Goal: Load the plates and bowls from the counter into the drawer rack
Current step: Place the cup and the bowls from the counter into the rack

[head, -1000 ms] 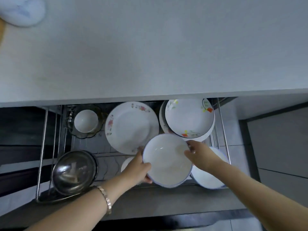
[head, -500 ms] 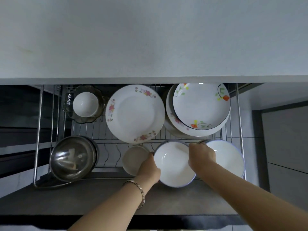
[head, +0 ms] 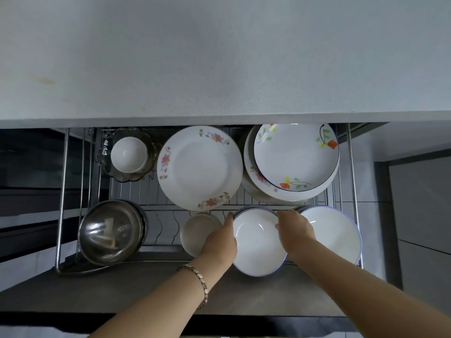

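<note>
While both hands grip it, the left hand [head: 219, 242] and right hand [head: 296, 231] curl fingers over opposite rims of the white blue-edged bowl [head: 257, 242] in the wire drawer rack [head: 62, 191], front row, between a small cream bowl [head: 196, 234] and a larger white bowl [head: 334, 232]; a steel bowl [head: 111, 231] sits far left, flowered plates [head: 200, 167] behind

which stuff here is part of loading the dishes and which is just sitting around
In the job:
white bowl, held by left hand and right hand
drawer rack
counter

Just sitting:
steel bowl
floral plate
glass dish
</note>
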A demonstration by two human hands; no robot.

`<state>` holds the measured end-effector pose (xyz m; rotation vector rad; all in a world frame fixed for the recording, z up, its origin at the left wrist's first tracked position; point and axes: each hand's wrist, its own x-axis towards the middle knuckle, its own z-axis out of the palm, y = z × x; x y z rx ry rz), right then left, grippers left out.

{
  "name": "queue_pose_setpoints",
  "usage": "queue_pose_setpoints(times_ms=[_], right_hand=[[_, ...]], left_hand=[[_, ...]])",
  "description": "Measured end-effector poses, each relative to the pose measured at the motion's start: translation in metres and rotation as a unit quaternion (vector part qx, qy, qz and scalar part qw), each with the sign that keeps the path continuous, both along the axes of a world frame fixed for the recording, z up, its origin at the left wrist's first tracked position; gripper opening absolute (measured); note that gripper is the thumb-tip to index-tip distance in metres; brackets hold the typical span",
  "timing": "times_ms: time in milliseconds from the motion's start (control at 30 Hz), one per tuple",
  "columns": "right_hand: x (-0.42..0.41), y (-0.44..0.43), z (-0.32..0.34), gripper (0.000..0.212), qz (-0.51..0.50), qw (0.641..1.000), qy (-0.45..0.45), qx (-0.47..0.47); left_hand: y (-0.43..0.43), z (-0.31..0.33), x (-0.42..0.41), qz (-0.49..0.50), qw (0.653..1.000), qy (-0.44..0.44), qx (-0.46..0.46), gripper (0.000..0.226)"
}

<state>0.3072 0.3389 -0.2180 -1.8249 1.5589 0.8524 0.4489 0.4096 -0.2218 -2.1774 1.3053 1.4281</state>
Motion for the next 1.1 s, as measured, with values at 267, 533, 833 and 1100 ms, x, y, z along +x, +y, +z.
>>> queue_pose_setpoints(times_ms=[267, 533, 833, 1100], right_hand=[[0.005, 0.003, 0.005, 0.031, 0.056, 0.998, 0.023, -0.005], [0.044, -0.024, 0.058, 0.029, 0.137, 0.989, 0.000, -0.049], [0.204, -0.123, 0.188, 0.030, 0.025, 0.972, -0.216, -0.092], [0.408, -0.224, 0.223, 0.055, -0.352, 0.844, -0.401, 0.056]], left_hand=[[-0.007, 0.007, 0.012, -0.014, 0.997, 0.059, 0.043, 0.061], [-0.022, 0.054, 0.064, 0.028, 0.996, 0.025, -0.081, 0.041], [-0.111, 0.178, 0.245, 0.149, 0.939, -0.084, -0.297, 0.025], [-0.187, 0.196, 0.382, 0.224, 0.917, -0.133, -0.303, 0.029]])
